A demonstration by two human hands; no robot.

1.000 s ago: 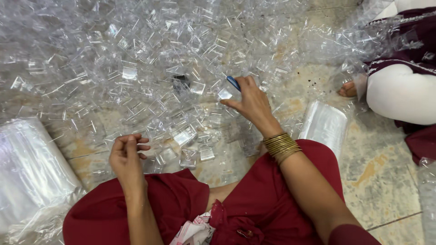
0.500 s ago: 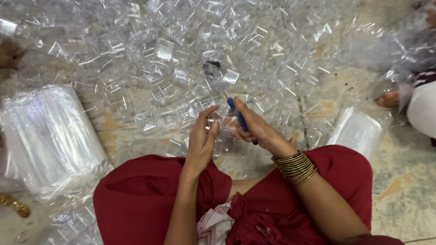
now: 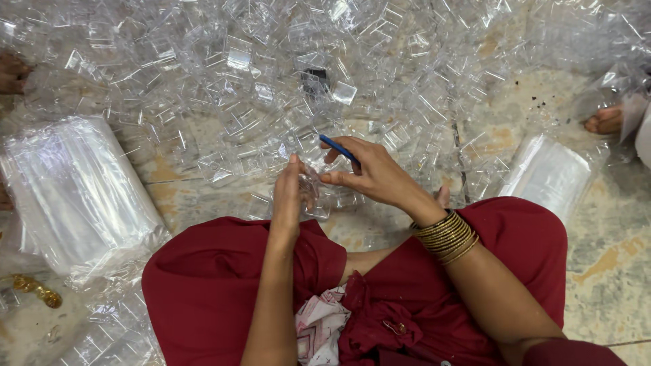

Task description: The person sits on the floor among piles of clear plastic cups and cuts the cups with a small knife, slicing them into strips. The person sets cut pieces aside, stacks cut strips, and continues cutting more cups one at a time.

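Both hands are meeting over my lap: my left hand [image 3: 290,196] is pinching a small clear plastic piece [image 3: 310,184] from its left side, while my right hand [image 3: 369,175] is gripping that piece's other edge and clasping a blue pen [image 3: 338,148]; beyond them, loose clear pieces [image 3: 271,74] are covering the floor [image 3: 610,257]

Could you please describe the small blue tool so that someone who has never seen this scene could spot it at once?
Start at the red-clothed lap at the bottom and follow the arm with the gold bangles up to the right hand. The blue tool is a thin stick pinched in its fingers, slanting up and left. It is the only solid blue item among the clear plastic pieces.
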